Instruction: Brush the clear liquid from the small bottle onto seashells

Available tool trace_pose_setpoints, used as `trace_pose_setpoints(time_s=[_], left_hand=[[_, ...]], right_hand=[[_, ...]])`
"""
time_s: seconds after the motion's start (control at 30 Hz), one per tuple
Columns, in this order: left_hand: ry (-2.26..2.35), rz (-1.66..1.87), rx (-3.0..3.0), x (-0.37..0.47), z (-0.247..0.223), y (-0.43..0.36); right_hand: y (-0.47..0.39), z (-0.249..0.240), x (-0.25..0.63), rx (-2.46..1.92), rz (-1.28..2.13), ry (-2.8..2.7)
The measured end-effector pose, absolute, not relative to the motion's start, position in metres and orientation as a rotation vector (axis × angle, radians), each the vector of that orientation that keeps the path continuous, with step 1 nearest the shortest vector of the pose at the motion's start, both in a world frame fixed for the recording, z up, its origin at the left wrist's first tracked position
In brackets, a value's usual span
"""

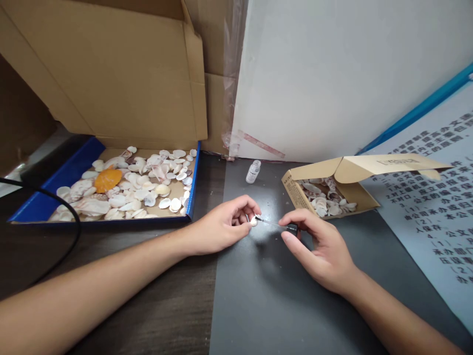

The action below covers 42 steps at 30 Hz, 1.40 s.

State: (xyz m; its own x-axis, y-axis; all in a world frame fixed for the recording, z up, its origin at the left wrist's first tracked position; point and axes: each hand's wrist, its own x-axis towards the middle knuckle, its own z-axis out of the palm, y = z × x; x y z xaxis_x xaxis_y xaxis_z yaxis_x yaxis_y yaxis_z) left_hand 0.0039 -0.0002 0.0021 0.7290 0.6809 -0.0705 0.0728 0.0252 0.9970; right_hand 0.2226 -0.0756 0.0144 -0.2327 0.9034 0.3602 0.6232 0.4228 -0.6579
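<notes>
Between the thumb and fingers of my left hand [231, 223] is a small white seashell [253, 222]. My right hand [320, 246] pinches the dark cap of a brush applicator [271, 224]. Its thin clear stem points left, and its dark tip meets the shell's upper edge, though whether it touches is hard to tell. Behind both hands, a small clear glass bottle [253, 172] with a printed label stands uncapped on the grey mat [254, 305].
On the left, a blue-edged cardboard box [190, 190] holds many shells and one orange scallop shell [108, 180]. At right, a smaller open carton [295, 195] contains more shells. A black cable [78, 231] curves along the left side. Printed paper [432, 212] lies far right.
</notes>
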Motion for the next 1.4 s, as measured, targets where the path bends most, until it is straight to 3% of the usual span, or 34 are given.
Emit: trace_pose_setpoints(time_s=[1.4], left_hand=[[0.659, 0.521, 1.482, 0.0042, 0.0023, -0.0008]], right_hand=[[-0.0741, 0.0173, 0.2217, -1.351, 0.446, -1.903]])
